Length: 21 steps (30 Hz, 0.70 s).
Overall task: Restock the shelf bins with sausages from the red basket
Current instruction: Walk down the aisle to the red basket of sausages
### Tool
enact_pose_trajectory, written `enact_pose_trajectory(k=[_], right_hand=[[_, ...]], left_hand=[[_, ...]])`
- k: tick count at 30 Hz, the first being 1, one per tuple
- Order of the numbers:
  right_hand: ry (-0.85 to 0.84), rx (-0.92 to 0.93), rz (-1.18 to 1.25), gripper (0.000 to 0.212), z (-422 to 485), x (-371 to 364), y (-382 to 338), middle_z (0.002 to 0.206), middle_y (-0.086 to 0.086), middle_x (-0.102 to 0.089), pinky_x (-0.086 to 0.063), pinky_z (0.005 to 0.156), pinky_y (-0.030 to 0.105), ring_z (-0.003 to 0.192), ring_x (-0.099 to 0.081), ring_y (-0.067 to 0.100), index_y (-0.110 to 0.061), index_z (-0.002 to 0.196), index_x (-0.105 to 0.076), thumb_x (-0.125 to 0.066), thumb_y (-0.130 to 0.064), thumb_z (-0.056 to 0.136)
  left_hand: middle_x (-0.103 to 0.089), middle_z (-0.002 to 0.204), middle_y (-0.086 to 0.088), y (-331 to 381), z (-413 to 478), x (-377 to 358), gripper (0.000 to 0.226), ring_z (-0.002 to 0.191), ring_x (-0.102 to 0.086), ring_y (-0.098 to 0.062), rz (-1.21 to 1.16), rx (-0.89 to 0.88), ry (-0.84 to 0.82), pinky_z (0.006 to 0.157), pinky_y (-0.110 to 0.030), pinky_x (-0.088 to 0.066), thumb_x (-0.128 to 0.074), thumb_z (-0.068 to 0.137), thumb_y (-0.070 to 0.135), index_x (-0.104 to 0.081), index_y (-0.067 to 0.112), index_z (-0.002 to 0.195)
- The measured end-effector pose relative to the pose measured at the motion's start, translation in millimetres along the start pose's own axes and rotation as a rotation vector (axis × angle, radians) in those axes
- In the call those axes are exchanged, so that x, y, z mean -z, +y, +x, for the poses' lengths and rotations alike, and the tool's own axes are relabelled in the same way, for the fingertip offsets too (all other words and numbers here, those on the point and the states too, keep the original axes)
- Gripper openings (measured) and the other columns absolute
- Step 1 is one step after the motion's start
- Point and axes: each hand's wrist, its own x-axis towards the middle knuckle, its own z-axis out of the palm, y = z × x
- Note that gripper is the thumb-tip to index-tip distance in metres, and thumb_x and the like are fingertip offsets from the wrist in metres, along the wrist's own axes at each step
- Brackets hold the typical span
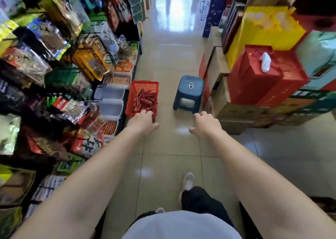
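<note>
A red basket [133, 93] stands on the aisle floor beside the left shelf, with several red sausages [145, 100] heaped inside. White shelf bins [110, 93] line the shelf's lower edge next to it; two look hollow, others hold orange packets. My left hand [142, 122] reaches out over the basket's near rim, fingers loosely bent, and I cannot tell whether it touches the rim. My right hand [205, 125] hovers over bare floor to the right, fingers relaxed, holding nothing.
A dark blue plastic stool [189, 91] stands on the tiled floor right of the basket. Stacked cartons and red gift boxes [263, 78] wall the aisle's right side. Hanging snack bags [54, 56] crowd the left shelf. My legs and a white shoe [188, 181] are below.
</note>
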Motion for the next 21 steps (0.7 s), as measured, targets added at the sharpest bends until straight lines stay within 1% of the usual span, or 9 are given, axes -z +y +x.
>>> enact_pose_trajectory(k=[5, 7, 10, 12, 15, 19, 21], right_hand=[[-0.022, 0.031, -0.015, 0.061, 148, 36, 25, 0.139, 0.010, -0.047, -0.047, 0.095, 0.047, 0.122, -0.049, 0.032, -0.020, 0.138, -0.047, -0.056, -0.054, 0.088], [-0.049, 0.045, -0.018, 0.059, 205, 59, 38, 0.138, 0.010, -0.047, -0.046, 0.097, 0.048, 0.123, -0.048, 0.032, -0.020, 0.137, -0.048, -0.057, -0.054, 0.089], [-0.089, 0.052, -0.016, 0.054, 282, 98, 52, 0.132, 0.009, -0.049, -0.044, 0.094, 0.046, 0.119, -0.049, 0.031, -0.020, 0.133, -0.050, -0.055, -0.052, 0.091], [-0.105, 0.058, -0.031, 0.054, 337, 124, 56, 0.133, 0.009, -0.048, -0.043, 0.094, 0.045, 0.121, -0.048, 0.030, -0.021, 0.133, -0.049, -0.055, -0.053, 0.091], [-0.116, 0.077, -0.012, 0.058, 412, 160, 50, 0.139, 0.009, -0.046, -0.042, 0.097, 0.046, 0.127, -0.044, 0.031, -0.020, 0.138, -0.048, -0.056, -0.051, 0.090], [-0.110, 0.155, -0.035, 0.056, 507, 197, 20, 0.134, 0.010, -0.049, -0.042, 0.098, 0.048, 0.124, -0.047, 0.033, -0.016, 0.133, -0.050, -0.058, -0.049, 0.088], [-0.119, 0.179, -0.072, 0.060, 553, 212, 1, 0.135, 0.009, -0.049, -0.043, 0.096, 0.048, 0.122, -0.049, 0.033, -0.017, 0.137, -0.049, -0.060, -0.052, 0.088]], left_hand=[[-0.046, 0.142, -0.011, 21, 140, 39, 0.062, 0.129, -0.047, -0.034, 0.014, 0.036, -0.022, 0.102, -0.046, -0.044, -0.054, 0.089, 0.049, -0.045, 0.016, 0.141], [-0.047, 0.140, -0.011, 32, 192, 59, 0.058, 0.127, -0.048, -0.034, 0.016, 0.064, -0.032, 0.100, -0.045, -0.045, -0.054, 0.090, 0.049, -0.048, 0.017, 0.138], [-0.049, 0.136, -0.010, 48, 259, 95, 0.055, 0.123, -0.051, -0.033, 0.001, 0.102, -0.057, 0.098, -0.046, -0.047, -0.054, 0.089, 0.050, -0.052, 0.017, 0.133], [-0.050, 0.135, -0.009, 56, 304, 118, 0.055, 0.122, -0.052, -0.032, -0.024, 0.118, -0.042, 0.097, -0.046, -0.047, -0.053, 0.089, 0.048, -0.052, 0.016, 0.134], [-0.049, 0.140, -0.010, 58, 360, 146, 0.060, 0.127, -0.050, -0.031, -0.090, 0.131, -0.010, 0.102, -0.046, -0.046, -0.052, 0.089, 0.049, -0.048, 0.016, 0.140], [-0.049, 0.139, -0.009, 40, 438, 173, 0.060, 0.125, -0.051, -0.031, -0.101, 0.177, -0.040, 0.098, -0.047, -0.048, -0.054, 0.088, 0.050, -0.048, 0.018, 0.138], [-0.051, 0.138, -0.010, 24, 480, 186, 0.062, 0.124, -0.051, -0.032, -0.149, 0.198, -0.025, 0.097, -0.047, -0.048, -0.055, 0.087, 0.050, -0.046, 0.018, 0.140]])
